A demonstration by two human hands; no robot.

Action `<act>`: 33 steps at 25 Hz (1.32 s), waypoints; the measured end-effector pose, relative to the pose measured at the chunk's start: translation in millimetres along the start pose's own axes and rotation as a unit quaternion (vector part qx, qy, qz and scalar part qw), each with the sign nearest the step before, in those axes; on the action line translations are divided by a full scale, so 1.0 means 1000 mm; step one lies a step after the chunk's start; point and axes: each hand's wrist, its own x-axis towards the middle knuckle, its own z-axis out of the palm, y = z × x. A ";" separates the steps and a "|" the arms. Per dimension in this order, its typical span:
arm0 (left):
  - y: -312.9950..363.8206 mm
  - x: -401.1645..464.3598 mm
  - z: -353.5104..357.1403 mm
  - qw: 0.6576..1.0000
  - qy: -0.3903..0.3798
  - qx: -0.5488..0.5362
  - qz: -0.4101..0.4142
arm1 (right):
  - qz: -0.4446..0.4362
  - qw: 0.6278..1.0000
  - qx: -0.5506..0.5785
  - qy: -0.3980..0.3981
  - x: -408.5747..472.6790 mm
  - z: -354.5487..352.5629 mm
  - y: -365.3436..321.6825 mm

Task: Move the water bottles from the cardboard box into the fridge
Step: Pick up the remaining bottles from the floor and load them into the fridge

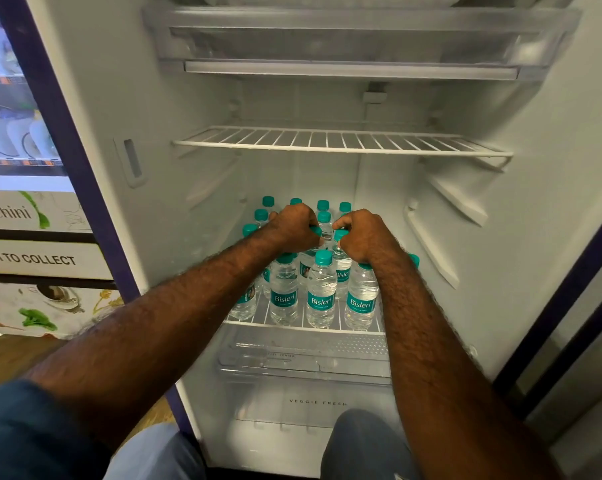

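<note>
Several small clear water bottles (321,294) with teal caps and teal labels stand in rows on the lower wire shelf (369,328) of the open fridge. My left hand (294,227) reaches in over the middle rows and grips the top of one bottle, whose teal cap edge shows at its fingers. My right hand (363,235) grips the neck of another bottle (341,261) just beside it. The two hands are close together, almost touching. The cardboard box is not in view.
An upper wire shelf (341,143) is bare, with a clear tray (358,36) above it. A transparent vegetable drawer (306,362) sits below the bottles. A vending machine (33,237) stands to the left. My knees (362,441) are at the fridge's base.
</note>
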 end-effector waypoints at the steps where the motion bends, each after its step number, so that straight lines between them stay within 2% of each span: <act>1: 0.001 0.000 0.000 1.000 0.000 -0.002 -0.003 | 0.000 1.000 0.000 -0.001 0.000 0.000 0.000; 16: 0.002 -0.010 0.003 0.997 0.015 -0.081 -0.001 | 0.022 0.999 0.027 0.009 -0.003 0.003 0.004; 19: 0.006 -0.016 0.003 0.994 0.050 -0.099 0.013 | 0.027 0.999 0.040 0.020 -0.005 0.001 0.003; 25: 0.020 -0.049 -0.010 0.982 0.174 -0.026 0.065 | -0.005 0.995 0.072 0.071 -0.023 -0.012 -0.009; 33: 0.004 -0.147 0.010 0.960 0.242 -0.126 0.053 | -0.132 0.963 0.171 0.164 -0.093 -0.008 -0.033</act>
